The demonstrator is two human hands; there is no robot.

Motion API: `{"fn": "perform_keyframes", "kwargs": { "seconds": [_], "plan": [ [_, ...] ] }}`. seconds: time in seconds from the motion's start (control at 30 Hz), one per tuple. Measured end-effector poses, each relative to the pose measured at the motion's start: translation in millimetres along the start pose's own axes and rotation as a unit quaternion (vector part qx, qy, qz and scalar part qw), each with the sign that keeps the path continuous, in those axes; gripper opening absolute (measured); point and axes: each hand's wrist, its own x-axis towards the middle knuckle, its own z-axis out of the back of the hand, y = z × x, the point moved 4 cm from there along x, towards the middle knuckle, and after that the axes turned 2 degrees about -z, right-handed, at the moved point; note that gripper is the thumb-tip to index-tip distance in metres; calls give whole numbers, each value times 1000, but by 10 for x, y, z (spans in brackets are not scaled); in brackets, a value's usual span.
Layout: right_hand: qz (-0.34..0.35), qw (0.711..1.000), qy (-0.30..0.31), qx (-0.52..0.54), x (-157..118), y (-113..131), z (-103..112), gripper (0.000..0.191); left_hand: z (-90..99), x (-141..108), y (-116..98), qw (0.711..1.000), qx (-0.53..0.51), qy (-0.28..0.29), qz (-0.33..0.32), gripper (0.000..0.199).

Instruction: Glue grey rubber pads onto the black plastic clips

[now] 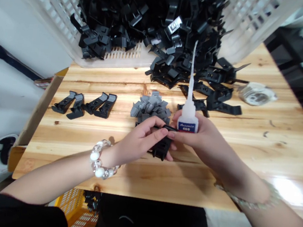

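My left hand (148, 135) is closed on a black plastic clip-like part (161, 148), held just above the front half of the table. In my right hand (200, 135) is a small white glue bottle (187, 124), upright, with a long thin nozzle and a blue label. Fingers of the right hand also touch the black part, and the hands partly cover it. Right behind the left hand lies a heap of small grey pads (152, 106). Several black parts (106, 105) with grey pads at their upper ends lie in a row to the left.
A white plastic basket (128, 52) full of black parts stands at the back, with more black parts (211, 84) spilled before it. A tape roll (257, 94) lies at the back right of the wooden table (258, 150). Below the front edge is a yellow crate (81, 219).
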Motion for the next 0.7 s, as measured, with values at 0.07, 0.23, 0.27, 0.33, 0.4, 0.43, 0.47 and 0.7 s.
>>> {"fn": "perform_keyframes", "kwargs": {
  "seconds": [0.07, 0.23, 0.27, 0.33, 0.4, 0.43, 0.47, 0.7],
  "plan": [
    [3, 1000, 4, 8, -5, 1, 1, 33, 19, 12, 8, 1000, -17, -2, -8, 23],
    [13, 1000, 1, 19, -9, 25, 19, 24, 73, 36, 60, 997, -73, -5, 3, 11],
    [11, 1000, 2, 20, -6, 22, 20, 24, 79, 39, 72, 997, -81, -5, 15, 10],
    [5, 1000, 6, 19, -1, 9, 15, 23, 80, 42, 83, 995, -92, -1, 35, 10],
    [1, 1000, 6, 18, 1, -4, 8, 22, 70, 44, 76, 994, -97, 11, 42, 10],
    [1, 1000, 2, 17, 1, -8, 9, 22, 64, 44, 70, 994, -98, 16, 45, 10],
    [2, 1000, -5, 16, 0, -8, 13, 22, 61, 44, 66, 994, -98, 18, 47, 10],
    [0, 999, -33, 17, 6, 7, 52, 21, 64, 49, 81, 994, -96, 20, 53, 14]
  ]
}}
